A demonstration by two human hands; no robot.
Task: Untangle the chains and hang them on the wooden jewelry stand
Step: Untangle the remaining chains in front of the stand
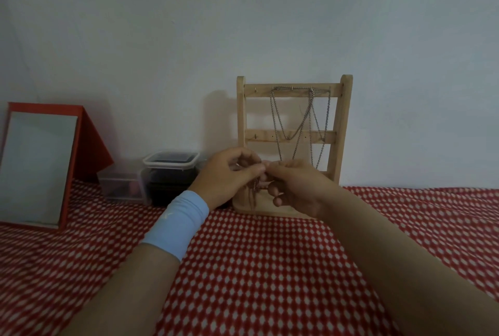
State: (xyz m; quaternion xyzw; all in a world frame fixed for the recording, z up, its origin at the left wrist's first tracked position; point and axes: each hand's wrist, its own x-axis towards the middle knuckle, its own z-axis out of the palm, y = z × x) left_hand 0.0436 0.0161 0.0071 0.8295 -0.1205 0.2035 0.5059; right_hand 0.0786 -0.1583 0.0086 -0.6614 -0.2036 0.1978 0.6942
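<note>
A single wide-angle view from the person's head looks forward and slightly down across the table, draped in red cloth with white diamonds [256, 268], toward a pale wall [243, 25]. It sits close: the left hand [226, 176] and right hand [297, 184] meet mid-frame, before the light wooden ladder-shaped jewelry stand [343, 119].

- Dim, flat, grey-blue light throughout;
- the wooden jewelry stand [339, 130], just behind the grip, throws a soft shadow on the wall [189, 39] left of it — light comes from the right;
- the chain [253, 190] pinched between left hand [226, 173] and right hand [297, 187] is dark and smeared below the grip; the hanging chains [286, 130] above read sharper;
- wide-angle bend curves the red cloth [256, 268] away on both sides of the grip; the nearest forearms are soft.
</note>
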